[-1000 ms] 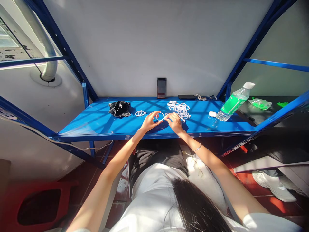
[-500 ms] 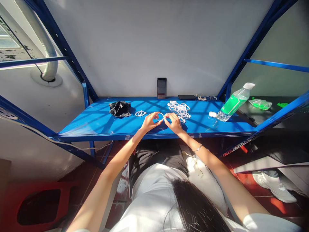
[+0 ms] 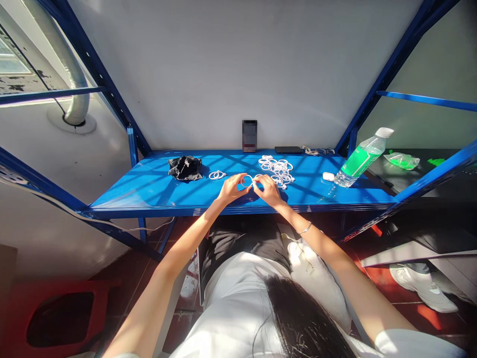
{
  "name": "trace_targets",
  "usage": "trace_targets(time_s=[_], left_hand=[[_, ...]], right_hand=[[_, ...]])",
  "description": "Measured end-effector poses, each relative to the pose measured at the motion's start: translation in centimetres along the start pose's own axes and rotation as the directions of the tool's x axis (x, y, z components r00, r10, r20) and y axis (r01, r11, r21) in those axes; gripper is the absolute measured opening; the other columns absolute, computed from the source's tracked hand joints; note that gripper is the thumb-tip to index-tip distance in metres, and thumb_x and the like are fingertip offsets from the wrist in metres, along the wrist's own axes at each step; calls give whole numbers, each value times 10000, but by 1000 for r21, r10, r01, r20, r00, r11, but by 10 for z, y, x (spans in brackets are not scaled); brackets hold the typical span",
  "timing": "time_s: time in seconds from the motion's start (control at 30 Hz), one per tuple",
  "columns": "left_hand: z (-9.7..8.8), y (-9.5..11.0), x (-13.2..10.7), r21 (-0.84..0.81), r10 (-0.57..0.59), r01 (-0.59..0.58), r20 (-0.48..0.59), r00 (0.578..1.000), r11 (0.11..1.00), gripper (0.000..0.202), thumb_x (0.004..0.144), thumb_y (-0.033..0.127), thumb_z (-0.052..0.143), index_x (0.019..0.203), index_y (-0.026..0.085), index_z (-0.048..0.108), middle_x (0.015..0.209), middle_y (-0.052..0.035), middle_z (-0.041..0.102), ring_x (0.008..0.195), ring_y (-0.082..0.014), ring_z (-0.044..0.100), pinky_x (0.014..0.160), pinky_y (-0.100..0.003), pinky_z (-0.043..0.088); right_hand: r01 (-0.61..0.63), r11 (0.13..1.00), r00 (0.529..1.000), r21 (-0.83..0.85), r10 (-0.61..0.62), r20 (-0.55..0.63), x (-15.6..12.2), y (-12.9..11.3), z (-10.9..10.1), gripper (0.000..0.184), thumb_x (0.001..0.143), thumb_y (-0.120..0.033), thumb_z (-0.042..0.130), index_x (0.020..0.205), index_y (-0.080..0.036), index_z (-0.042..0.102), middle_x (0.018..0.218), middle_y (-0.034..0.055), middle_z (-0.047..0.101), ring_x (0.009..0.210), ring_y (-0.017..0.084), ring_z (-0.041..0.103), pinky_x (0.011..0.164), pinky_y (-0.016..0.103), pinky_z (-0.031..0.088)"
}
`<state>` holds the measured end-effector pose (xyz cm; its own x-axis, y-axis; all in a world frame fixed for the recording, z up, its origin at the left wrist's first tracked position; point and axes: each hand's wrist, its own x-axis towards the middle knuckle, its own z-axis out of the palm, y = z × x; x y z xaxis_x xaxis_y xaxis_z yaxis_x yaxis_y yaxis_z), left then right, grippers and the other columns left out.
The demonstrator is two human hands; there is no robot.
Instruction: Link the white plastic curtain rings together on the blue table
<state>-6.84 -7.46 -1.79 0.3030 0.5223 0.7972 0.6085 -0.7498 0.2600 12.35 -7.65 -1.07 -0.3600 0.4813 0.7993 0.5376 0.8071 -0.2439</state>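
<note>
Between my two hands, just above the front part of the blue table, is a thin white ring [image 3: 242, 183]. My left hand [image 3: 231, 189] curls around its left side, fingers closed on it. The thumb and fingertips of my right hand [image 3: 267, 190] pinch its right side, where a small white part shows too little detail to name. Beyond my right hand lies a heap of similar white rings [image 3: 276, 166]. A smaller group of white rings [image 3: 217, 175] rests to the left of my left hand.
A crumpled black plastic bag [image 3: 185, 168] lies on the left of the blue table [image 3: 149, 191]. At the back are an upright dark device [image 3: 249, 135], a flat black phone [image 3: 288, 149] and a cable [image 3: 318, 151]. A small white case [image 3: 328, 176] and a bottle [image 3: 360, 159] stand right.
</note>
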Motion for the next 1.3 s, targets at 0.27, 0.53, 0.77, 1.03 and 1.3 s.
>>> trace_targets(time_s=[0.27, 0.53, 0.77, 1.03, 1.3], left_hand=[[0, 1, 0, 26, 10, -10, -8, 1000, 1000, 368, 824, 376, 642, 1110, 158, 567, 799, -31, 654, 703, -139, 619, 637, -247, 506], [-3, 5, 1, 8, 5, -4, -35, 999, 1000, 364, 829, 386, 639, 1108, 165, 563, 798, -28, 649, 686, -130, 607, 631, -240, 508], [-5, 7, 2, 9, -19, 20, -46, 999, 1000, 374, 838, 416, 624, 1108, 165, 560, 779, -22, 641, 669, -129, 598, 633, -246, 504], [-6, 7, 2, -8, -48, 48, -13, 999, 999, 392, 831, 443, 631, 1103, 169, 566, 777, -22, 636, 671, -130, 590, 627, -241, 492], [-8, 8, 3, -56, -79, 80, 24, 997, 995, 477, 826, 487, 632, 1172, 171, 538, 825, -27, 631, 706, -132, 583, 641, -240, 490]], right_hand=[[5, 1000, 1000, 18, -5, -4, -1, 3, 3, 84, 894, -214, 493, 882, -207, 576, 824, 58, 656, 833, 225, 610, 801, 379, 504], [-40, 997, 999, 60, 41, -15, -1, 0, -1, 110, 907, -256, 491, 908, -211, 591, 847, 54, 663, 826, 215, 611, 790, 372, 504], [-59, 998, 998, 32, 60, -21, 0, -2, -2, 160, 941, -296, 481, 879, -204, 596, 814, 49, 656, 787, 204, 606, 764, 344, 488], [-65, 998, 998, 8, 65, -1, 0, -4, -4, 234, 974, -339, 435, 883, -206, 604, 841, 66, 664, 814, 214, 617, 794, 357, 493], [-52, 999, 999, 10, 52, -14, 1, -7, -7, 255, 982, -348, 425, 905, -208, 623, 864, 72, 679, 836, 219, 625, 788, 359, 503]])
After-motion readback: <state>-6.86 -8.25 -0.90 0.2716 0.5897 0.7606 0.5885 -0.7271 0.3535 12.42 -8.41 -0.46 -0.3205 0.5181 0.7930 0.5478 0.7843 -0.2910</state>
